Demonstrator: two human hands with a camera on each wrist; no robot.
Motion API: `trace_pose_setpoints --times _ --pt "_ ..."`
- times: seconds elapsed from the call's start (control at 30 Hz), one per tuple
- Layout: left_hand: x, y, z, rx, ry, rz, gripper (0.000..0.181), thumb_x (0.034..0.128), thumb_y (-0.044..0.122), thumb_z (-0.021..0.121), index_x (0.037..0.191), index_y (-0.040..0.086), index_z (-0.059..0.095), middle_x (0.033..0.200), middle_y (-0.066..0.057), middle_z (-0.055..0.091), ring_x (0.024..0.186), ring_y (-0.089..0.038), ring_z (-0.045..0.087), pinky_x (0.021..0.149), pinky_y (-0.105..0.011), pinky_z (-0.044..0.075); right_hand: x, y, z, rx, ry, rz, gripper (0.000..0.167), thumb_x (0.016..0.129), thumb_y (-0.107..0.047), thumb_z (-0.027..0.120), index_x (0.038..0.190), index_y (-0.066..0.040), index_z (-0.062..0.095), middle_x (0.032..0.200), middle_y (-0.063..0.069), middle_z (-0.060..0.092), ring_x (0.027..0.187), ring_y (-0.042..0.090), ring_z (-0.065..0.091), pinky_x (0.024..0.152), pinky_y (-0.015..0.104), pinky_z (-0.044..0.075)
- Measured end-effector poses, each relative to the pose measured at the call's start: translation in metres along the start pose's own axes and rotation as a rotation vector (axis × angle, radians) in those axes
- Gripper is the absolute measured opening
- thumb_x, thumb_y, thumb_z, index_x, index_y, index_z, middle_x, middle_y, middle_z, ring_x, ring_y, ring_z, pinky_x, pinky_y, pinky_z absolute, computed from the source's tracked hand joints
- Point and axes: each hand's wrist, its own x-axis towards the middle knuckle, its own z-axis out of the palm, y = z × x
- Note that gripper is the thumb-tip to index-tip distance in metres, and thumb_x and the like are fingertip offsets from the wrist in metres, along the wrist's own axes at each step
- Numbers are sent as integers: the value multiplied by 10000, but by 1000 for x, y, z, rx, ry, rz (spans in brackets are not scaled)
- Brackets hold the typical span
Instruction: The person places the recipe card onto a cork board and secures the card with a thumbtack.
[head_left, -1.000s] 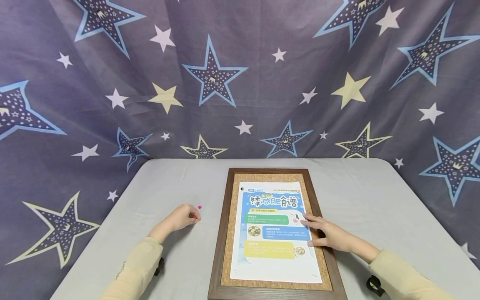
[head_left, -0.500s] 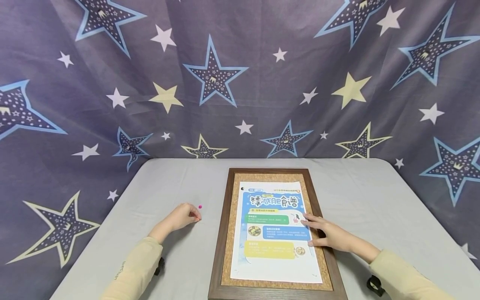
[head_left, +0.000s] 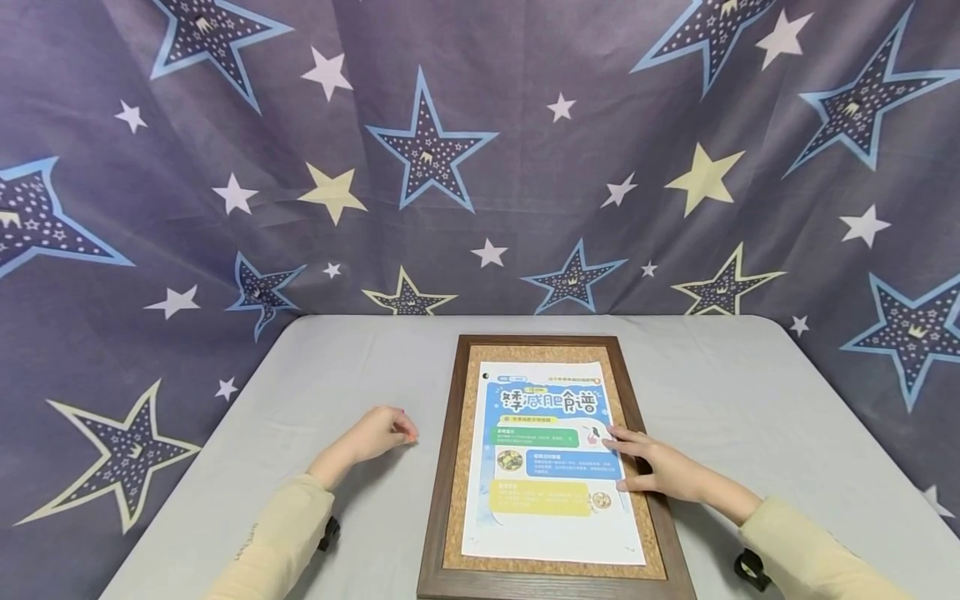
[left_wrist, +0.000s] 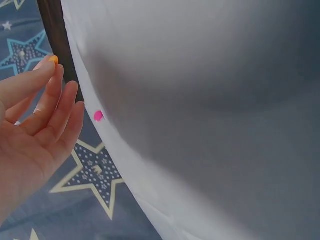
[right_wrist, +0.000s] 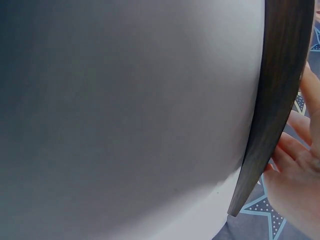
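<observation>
My left hand (head_left: 377,433) is over the table left of a framed cork board (head_left: 534,354). Between thumb and fingertip it pinches a small orange pushpin (left_wrist: 54,60); the other fingers are loosely bent. A pink pushpin (left_wrist: 98,116) lies on the table and is mostly hidden behind this hand in the head view. On the board lies a printed poster sheet (head_left: 555,533), with a black pushpin (head_left: 486,376) at its top left corner and an orange spot near its top right corner. My right hand (head_left: 663,471) rests with spread fingers on the sheet's right edge and the frame.
The brown wooden frame (head_left: 442,500) surrounds the cork and reaches toward the near edge of the view. A grey cloth (head_left: 720,375) covers the table. Behind it hangs a curtain (head_left: 517,100) patterned with stars.
My left hand has shifted slightly right, toward the board, with the orange pushpin, and now covers most of the pink one in the head view. The right hand has stayed in place.
</observation>
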Motion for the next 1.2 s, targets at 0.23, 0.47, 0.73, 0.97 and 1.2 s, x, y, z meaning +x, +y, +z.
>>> trace_pose_setpoints --times 0.23,0.47,0.73,0.97,1.2 --pt "4 12 5 -33 -20 33 110 776 -60 585 824 5 661 783 -40 632 713 -142 578 635 -203 473 0 -1 0 9 0 -3 654 805 -369 601 1273 51 422 1366 260 291 1215 448 282 897 540 334" --pt "10 28 12 -51 -55 71 110 785 -34 590 837 27 666 809 -25 633 747 -143 579 659 -196 467 0 -1 -1 -3 6 0 649 804 -370 602 1267 51 429 1362 261 297 1213 445 287 896 541 335" --pt "17 53 24 -44 -109 154 73 800 36 610 824 44 678 798 0 619 752 -119 563 673 -217 459 0 -1 -1 -1 9 -10 643 809 -366 598 1268 51 429 1360 265 297 1210 450 290 891 540 339" --pt "23 67 34 -35 -156 212 70 808 76 623 818 53 689 801 10 611 750 -84 555 657 -191 458 -1 -1 0 -3 13 -8 643 805 -363 604 1263 55 433 1356 267 302 1205 451 295 886 540 343" --pt "21 73 41 -102 -220 209 61 801 69 630 814 57 688 787 7 628 739 -55 554 659 -179 459 0 -1 0 -2 1 3 649 805 -373 600 1269 48 430 1367 254 294 1216 437 290 897 535 338"
